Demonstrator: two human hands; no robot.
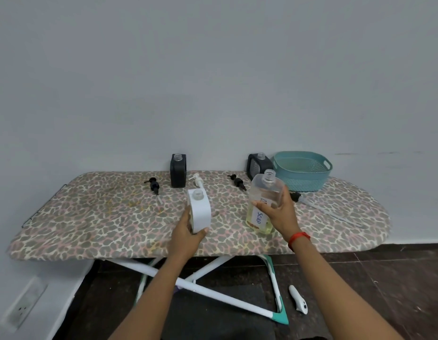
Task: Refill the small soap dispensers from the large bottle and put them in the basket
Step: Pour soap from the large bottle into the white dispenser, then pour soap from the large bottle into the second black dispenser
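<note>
My left hand (187,233) grips the white soap dispenser (200,212) by its lower side; its neck is uncapped. My right hand (279,214) holds the large clear bottle (263,195), labelled "SOAP", with yellow liquid at its bottom and no cap on. Both stand near the front middle of the ironing board (102,217). Two black dispensers stand open at the back: one (178,170) centre-left, one (258,164) beside the teal basket (303,170), which looks empty.
Loose pump heads lie on the board: a black one (154,186) at left, a white one (198,180) in the middle, a black one (237,181) to its right, and one with a long tube (311,202) behind my right hand. A white handle (297,299) lies on the floor.
</note>
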